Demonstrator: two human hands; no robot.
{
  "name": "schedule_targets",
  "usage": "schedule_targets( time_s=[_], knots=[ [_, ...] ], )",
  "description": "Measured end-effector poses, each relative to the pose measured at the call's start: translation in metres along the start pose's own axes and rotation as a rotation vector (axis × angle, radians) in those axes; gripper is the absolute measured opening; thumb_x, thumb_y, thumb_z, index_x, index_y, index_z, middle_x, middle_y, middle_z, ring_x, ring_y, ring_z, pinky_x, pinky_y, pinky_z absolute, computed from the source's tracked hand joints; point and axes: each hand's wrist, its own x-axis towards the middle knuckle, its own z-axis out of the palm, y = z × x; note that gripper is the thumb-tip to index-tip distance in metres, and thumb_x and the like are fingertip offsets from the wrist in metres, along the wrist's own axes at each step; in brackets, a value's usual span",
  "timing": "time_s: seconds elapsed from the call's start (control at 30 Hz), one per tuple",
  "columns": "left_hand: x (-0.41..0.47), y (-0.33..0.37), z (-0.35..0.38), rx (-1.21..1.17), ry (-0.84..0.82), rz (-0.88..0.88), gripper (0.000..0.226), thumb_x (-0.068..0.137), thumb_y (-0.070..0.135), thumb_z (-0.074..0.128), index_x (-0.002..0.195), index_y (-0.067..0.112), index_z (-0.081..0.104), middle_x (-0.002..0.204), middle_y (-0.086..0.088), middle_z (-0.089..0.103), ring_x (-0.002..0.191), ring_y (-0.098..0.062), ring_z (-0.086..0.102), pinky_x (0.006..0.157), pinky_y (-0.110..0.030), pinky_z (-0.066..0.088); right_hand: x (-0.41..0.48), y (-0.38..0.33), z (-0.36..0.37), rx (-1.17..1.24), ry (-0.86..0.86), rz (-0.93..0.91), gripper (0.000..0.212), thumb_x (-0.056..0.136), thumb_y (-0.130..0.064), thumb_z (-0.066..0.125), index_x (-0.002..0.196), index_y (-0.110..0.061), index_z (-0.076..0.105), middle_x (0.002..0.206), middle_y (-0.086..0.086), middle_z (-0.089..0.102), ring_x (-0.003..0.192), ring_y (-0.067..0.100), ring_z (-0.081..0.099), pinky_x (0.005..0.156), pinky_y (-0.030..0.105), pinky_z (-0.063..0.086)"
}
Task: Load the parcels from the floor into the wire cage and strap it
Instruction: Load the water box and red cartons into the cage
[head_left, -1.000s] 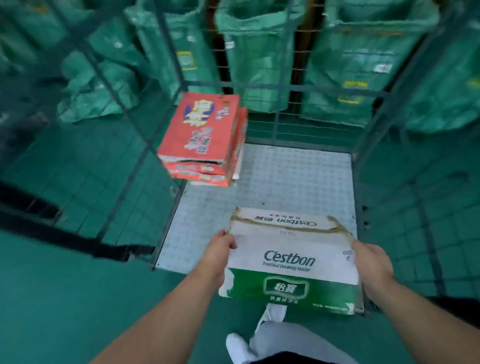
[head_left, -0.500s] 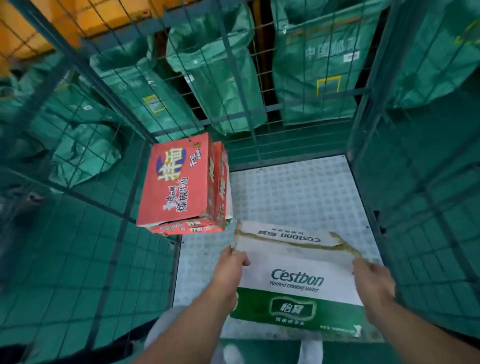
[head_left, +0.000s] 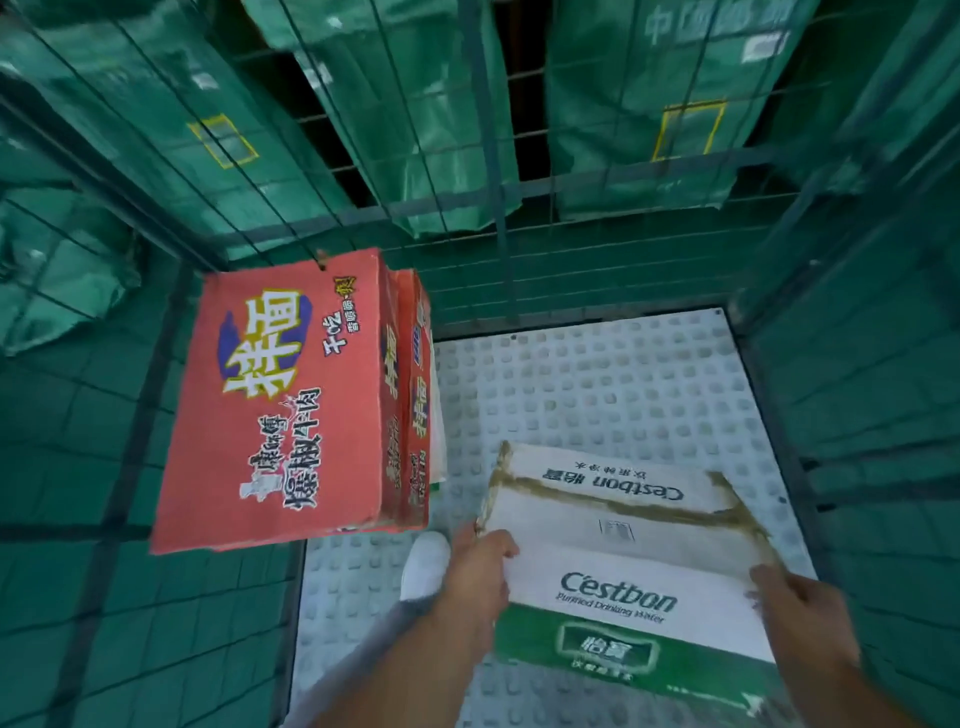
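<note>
Carton (head_left: 623, 551), gripped by left hand (head_left: 480, 566) and right hand (head_left: 800, 618), over studded cage floor (head_left: 597, 384) (green sacks (head_left: 639, 104) behind).

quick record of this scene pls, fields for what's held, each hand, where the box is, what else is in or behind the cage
held item: Cestbon water carton, white and green, brown tape marks on top
left hand: grips the carton's left edge
right hand: grips its right edge
carton position: over the studded floor plate of the wire cage, near the front
also in cage: red noodle cartons against the left wall
behind cage: green mail sacks
strap: not visible
</note>
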Motion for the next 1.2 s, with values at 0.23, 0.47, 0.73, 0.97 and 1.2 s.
schedule_targets(
  time_s=[0.23, 0.47, 0.73, 0.97, 1.2],
  knots=[
    [0.120, 0.113, -0.005, 0.002, 0.039, 0.161, 0.038, 0.088, 0.001, 0.060, 0.119, 0.023, 0.057, 0.097, -0.007, 0.060, 0.086, -0.027, 0.054, 0.073, -0.033, 0.046, 0.039, -0.083, 0.098, 0.147, 0.013, -0.035, 0.039, 0.094, -0.019, 0.055, 0.064, 0.003, 0.043, 0.061, 0.027, 0.036, 0.054, 0.025, 0.034, 0.059, 0.035, 0.021],
    [0.191, 0.170, 0.009, 0.254, 0.018, 0.416, 0.098, 0.084, 0.027, 0.072, 0.161, 0.039, 0.013, 0.151, 0.004, 0.044, 0.135, -0.023, 0.046, 0.115, -0.046, 0.036, -0.006, -0.056, 0.223, 0.069, -0.711, 0.247, 0.030, 0.101, -0.016, 0.058, 0.075, -0.009, 0.069, 0.075, 0.012, 0.069, 0.064, 0.022, 0.064, 0.059, 0.027, 0.047],
    [0.233, 0.050, -0.021, 0.449, 0.184, 0.093, 0.080, 0.079, 0.044, 0.067, 0.150, 0.018, 0.041, 0.138, -0.013, 0.058, 0.102, -0.029, 0.065, 0.083, -0.037, 0.057, 0.049, -0.045, 0.255, -0.128, -0.459, 0.111, 0.016, 0.101, -0.020, 0.056, 0.112, -0.012, 0.064, 0.104, 0.015, 0.068, 0.090, 0.028, 0.064, 0.079, 0.037, 0.055],
    [0.260, 0.056, -0.018, 0.325, 0.075, 0.123, 0.077, 0.098, 0.027, 0.064, 0.161, 0.033, 0.021, 0.165, -0.001, 0.029, 0.142, -0.026, 0.041, 0.110, -0.041, 0.040, 0.143, -0.088, 0.266, -0.042, -0.304, 0.030, 0.090, 0.082, -0.063, 0.062, 0.158, -0.035, 0.022, 0.119, 0.008, 0.054, 0.101, 0.026, 0.058, 0.087, 0.040, 0.050],
    [0.307, 0.092, 0.011, 0.287, 0.106, 0.122, 0.069, 0.090, 0.035, 0.060, 0.154, 0.023, 0.037, 0.143, -0.003, 0.048, 0.125, -0.028, 0.049, 0.101, -0.045, 0.041, 0.154, -0.100, 0.287, 0.090, -0.389, 0.001, 0.057, 0.100, -0.024, 0.060, 0.154, -0.024, 0.042, 0.116, -0.001, 0.064, 0.087, 0.014, 0.062, 0.082, 0.033, 0.052]
  ],
)
